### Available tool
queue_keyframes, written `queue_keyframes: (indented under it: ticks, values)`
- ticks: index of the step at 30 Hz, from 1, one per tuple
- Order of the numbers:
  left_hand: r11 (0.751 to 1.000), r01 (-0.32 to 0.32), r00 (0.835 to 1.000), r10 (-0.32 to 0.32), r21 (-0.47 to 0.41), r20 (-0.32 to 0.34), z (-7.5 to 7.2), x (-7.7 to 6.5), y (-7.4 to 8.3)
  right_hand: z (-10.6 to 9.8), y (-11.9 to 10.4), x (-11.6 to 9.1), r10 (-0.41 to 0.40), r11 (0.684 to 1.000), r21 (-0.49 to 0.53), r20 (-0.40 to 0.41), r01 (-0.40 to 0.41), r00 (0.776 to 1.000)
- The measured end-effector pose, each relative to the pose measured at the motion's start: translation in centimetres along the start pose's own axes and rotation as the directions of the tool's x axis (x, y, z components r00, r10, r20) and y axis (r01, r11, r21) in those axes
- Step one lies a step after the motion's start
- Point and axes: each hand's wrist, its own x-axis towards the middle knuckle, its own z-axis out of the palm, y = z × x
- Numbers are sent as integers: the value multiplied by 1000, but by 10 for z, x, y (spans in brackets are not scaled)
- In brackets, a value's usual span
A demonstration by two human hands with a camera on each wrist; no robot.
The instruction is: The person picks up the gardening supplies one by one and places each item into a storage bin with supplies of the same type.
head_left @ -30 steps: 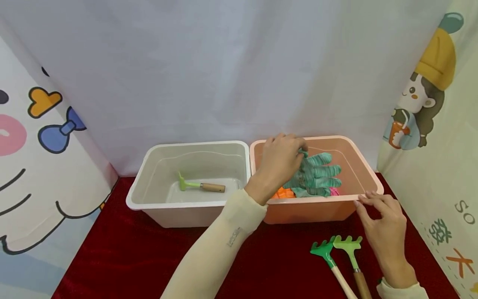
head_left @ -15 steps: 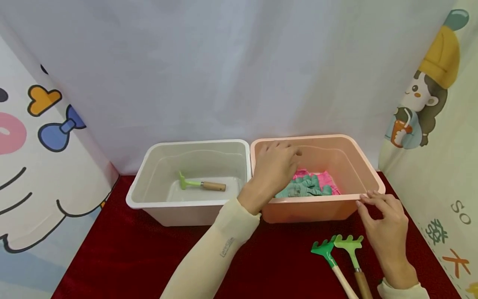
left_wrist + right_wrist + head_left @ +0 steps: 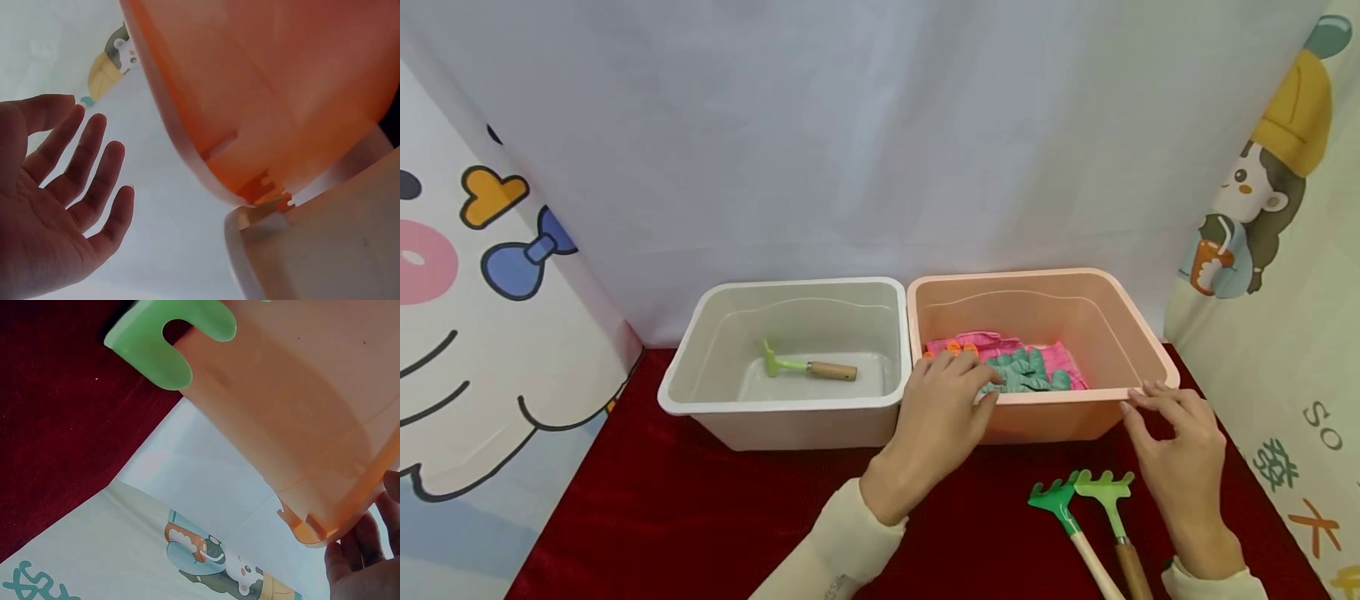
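The left hand [image 3: 942, 421], fingers loosely spread and gripping nothing, hangs at the orange bin's [image 3: 1045, 421] near left corner, blocking sight of part of the green glove [image 3: 1030, 377] and pink cloth [image 3: 1062, 362] inside. The right hand [image 3: 1180, 446] pinches the near right corner's rim. Just beside, along the tabletop's [image 3: 700, 517] back edge, the white bin [image 3: 805, 429] holds a small rake [image 3: 831, 370]; a dark-green rake [image 3: 1063, 504] and light-green rake [image 3: 1111, 496] lie toward the right edge.

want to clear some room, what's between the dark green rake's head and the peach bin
In the head view, only bare red cloth lies between the dark green rake and the peach bin.
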Motion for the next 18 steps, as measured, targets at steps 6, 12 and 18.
queue_keyframes:
  ticks: [6,12,18]
  values:
    - [1000,12,998,-12,-9,-59,11,-25,1,0,0,0,10,1000,-4,4,-10,1000]
    - [998,38,996,-41,-45,-73,26,-46,-5,1,1,-2,5,1000,5,-5,-5,1000]
    - [997,42,999,-43,-67,-15,37,-61,-2,5,1,0,-13,1000,25,-39,14,999]
